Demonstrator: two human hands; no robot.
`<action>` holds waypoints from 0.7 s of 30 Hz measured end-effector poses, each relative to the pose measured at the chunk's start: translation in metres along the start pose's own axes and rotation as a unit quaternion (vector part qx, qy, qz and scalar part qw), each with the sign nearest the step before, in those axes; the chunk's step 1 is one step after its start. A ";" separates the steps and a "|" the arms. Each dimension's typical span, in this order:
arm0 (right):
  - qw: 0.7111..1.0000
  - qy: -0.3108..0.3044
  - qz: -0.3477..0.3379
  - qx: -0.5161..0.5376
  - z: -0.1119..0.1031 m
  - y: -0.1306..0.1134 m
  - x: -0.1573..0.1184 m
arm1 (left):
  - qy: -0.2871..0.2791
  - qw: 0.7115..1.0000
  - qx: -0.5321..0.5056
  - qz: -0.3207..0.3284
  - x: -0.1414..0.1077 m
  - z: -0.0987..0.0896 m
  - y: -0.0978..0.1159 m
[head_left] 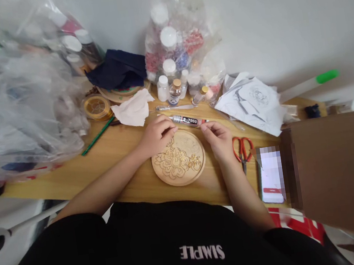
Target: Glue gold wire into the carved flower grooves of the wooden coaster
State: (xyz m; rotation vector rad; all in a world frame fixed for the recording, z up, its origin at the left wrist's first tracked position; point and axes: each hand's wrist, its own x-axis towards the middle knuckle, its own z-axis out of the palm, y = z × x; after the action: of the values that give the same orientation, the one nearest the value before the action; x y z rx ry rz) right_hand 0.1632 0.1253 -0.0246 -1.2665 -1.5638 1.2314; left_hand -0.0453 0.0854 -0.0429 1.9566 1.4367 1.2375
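A round wooden plate (179, 160) with a raised golden flower pattern lies on the wooden table (130, 174) in front of me. Just behind it is a B-7000 glue tube (188, 120), lying sideways. My left hand (158, 135) is at the tube's left end, above the plate's upper left edge, with its fingers curled together; what they hold, if anything, is hidden. My right hand (217, 137) has its thumb and forefinger pinched at the tube's red right end.
Orange-handled scissors (243, 151) and a lit phone (270, 176) lie at right, beside a cardboard box (341, 175). Behind are a pen (176, 107), white tissue (133, 108), small bottles (175, 92) and paper drawings (251, 100). Plastic bags (22, 106) fill the left; a green pencil (98, 136) lies near them.
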 end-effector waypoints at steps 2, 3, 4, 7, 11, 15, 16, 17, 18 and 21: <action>1.000 -0.002 0.012 0.015 0.000 -0.001 0.001 | 0.000 1.000 0.003 0.004 0.000 0.001 0.000; 1.000 -0.003 0.017 0.020 0.000 -0.001 0.001 | 0.001 1.000 0.006 0.006 -0.001 0.001 0.000; 1.000 -0.003 0.020 0.024 0.000 -0.001 0.001 | 0.002 1.000 0.008 0.007 -0.001 0.001 -0.001; 0.999 -0.001 0.028 0.030 0.000 0.000 0.002 | 0.007 1.000 0.013 0.008 -0.001 0.001 0.000; 0.999 -0.005 0.041 0.030 0.000 0.002 0.003 | 0.011 1.000 0.014 0.003 -0.002 0.001 0.000; 0.998 -0.014 0.055 0.025 -0.001 0.002 0.003 | 0.013 1.000 0.009 0.002 -0.001 0.001 0.000; 0.998 -0.018 0.057 0.024 -0.001 0.002 0.002 | 0.015 1.000 0.008 0.002 -0.001 0.001 0.000; 0.998 -0.021 0.058 0.024 -0.001 0.001 0.002 | 0.016 1.000 0.006 0.004 -0.001 0.001 0.000; 0.998 -0.025 0.059 0.024 -0.001 0.000 0.002 | 0.018 1.000 0.005 0.006 -0.001 0.001 0.000; 0.997 -0.034 0.060 0.024 -0.001 -0.003 0.001 | 0.019 1.000 0.004 0.016 -0.001 0.001 -0.001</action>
State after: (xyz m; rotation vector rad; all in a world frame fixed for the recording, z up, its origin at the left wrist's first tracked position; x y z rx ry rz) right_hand 0.1628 0.1265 -0.0218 -1.3165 -1.5145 1.3933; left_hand -0.0447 0.0853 -0.0446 1.9779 1.4359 1.2902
